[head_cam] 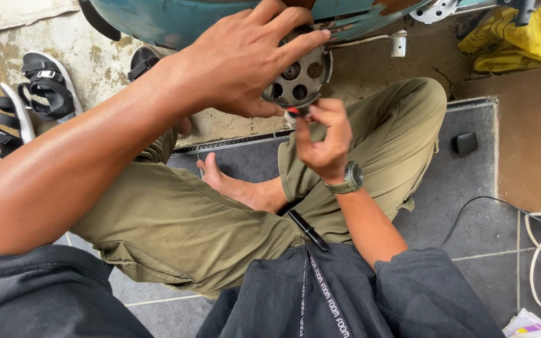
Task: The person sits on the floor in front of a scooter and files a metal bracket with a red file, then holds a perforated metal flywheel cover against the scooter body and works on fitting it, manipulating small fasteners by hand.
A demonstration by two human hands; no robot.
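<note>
Metal disc (300,74) half hidden under left hand (245,59); right fingers (314,119) pinch something, unclear.

A round grey metal disc (300,76) with several holes faces the camera, partly covered.

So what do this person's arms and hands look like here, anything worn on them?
Both forearms are bare, with dark grey sleeves ending near the elbows. The right hand has an olive-green wristwatch with a round dark face on its wrist. The left hand wears nothing: no gloves, no rings visible on the fingers.
</note>
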